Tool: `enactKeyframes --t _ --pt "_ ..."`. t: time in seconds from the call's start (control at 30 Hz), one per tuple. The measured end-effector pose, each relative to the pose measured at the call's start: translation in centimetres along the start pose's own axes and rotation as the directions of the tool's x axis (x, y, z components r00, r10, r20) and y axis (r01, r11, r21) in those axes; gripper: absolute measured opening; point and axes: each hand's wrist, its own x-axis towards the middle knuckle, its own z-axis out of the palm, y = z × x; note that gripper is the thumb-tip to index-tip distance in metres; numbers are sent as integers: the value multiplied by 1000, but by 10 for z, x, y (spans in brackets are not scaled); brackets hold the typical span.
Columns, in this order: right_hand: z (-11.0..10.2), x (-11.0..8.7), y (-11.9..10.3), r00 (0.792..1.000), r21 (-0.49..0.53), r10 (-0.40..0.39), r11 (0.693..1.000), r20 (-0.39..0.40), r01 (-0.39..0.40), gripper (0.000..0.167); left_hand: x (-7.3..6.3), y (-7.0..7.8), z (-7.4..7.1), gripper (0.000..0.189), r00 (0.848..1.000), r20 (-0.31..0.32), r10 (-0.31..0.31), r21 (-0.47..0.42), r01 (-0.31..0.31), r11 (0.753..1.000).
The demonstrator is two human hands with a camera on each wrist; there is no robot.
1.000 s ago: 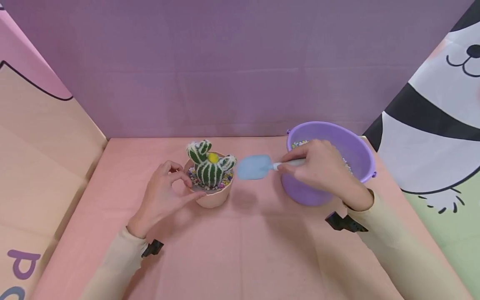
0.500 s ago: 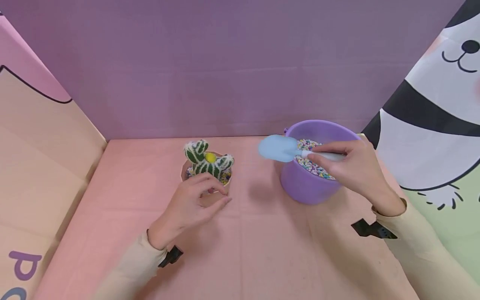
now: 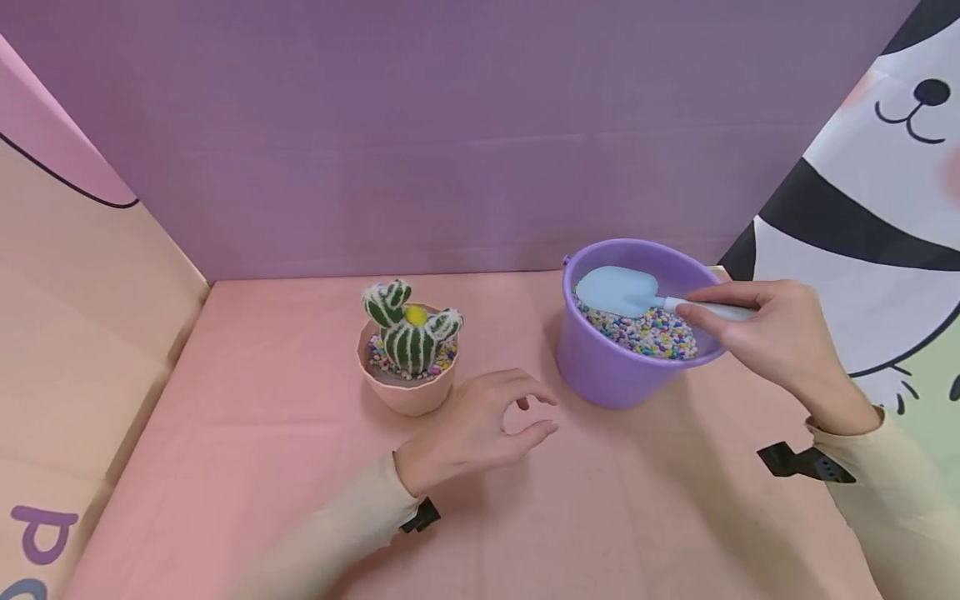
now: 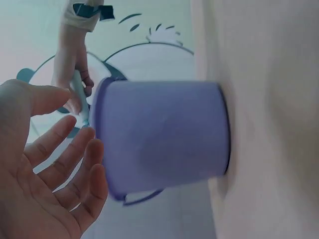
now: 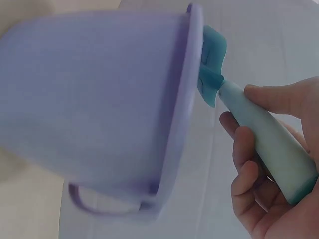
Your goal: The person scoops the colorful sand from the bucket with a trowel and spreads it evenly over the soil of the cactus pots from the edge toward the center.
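My right hand (image 3: 780,333) grips the pale handle of a light blue toy shovel (image 3: 618,290), its blade over the opening of a purple bucket (image 3: 611,379). Small multicoloured beads (image 3: 648,335) lie inside the bucket. In the right wrist view, fingers and thumb wrap the shovel handle (image 5: 269,142) just outside the bucket rim. My left hand (image 3: 487,421) holds nothing, its fingers loosely bent, between the bucket and a potted cactus. That cactus (image 3: 411,343), green with white fuzz and a yellow flower, stands in a peach pot (image 3: 412,398) with beads around its base.
Pink cloth (image 3: 300,375) covers the table. A purple backdrop (image 3: 465,150) rises behind it, with a panda-printed panel (image 3: 847,250) on the right and a beige panel (image 3: 75,292) on the left. The bucket's handle (image 5: 99,209) hangs at its side.
My left hand has left the pot's rim and moved right toward the bucket. My right hand has carried the shovel right, from beside the cactus to over the beads.
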Motion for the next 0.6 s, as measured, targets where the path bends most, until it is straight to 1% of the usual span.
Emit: enactKeyframes --t 0.1,0.17,0.27,0.37,0.47,0.53,0.6 --pt "-3 1 9 1000 -37 -7 999 1 7 25 7 2 10 29 999 39 -35 -3 35 999" --pt "-7 2 16 1000 -87 -2 996 12 3 27 13 3 17 34 998 41 -38 -14 39 999" --pt "-12 3 24 1000 -163 5 987 26 0 30 21 5 25 36 999 5 -37 -38 37 999" --pt "-15 6 30 1000 -222 -2 975 28 8 30 30 6 31 37 998 -55 -43 -74 39 996" --pt "-16 10 34 999 -263 -37 964 21 41 31 38 6 37 39 992 -104 -76 -106 65 992" --pt "-15 13 35 998 -296 -60 953 14 61 31 44 6 41 42 987 -125 -103 -106 90 990" --pt "-14 17 34 998 -338 -65 939 26 70 31 49 6 44 45 981 -143 -130 -109 115 987"
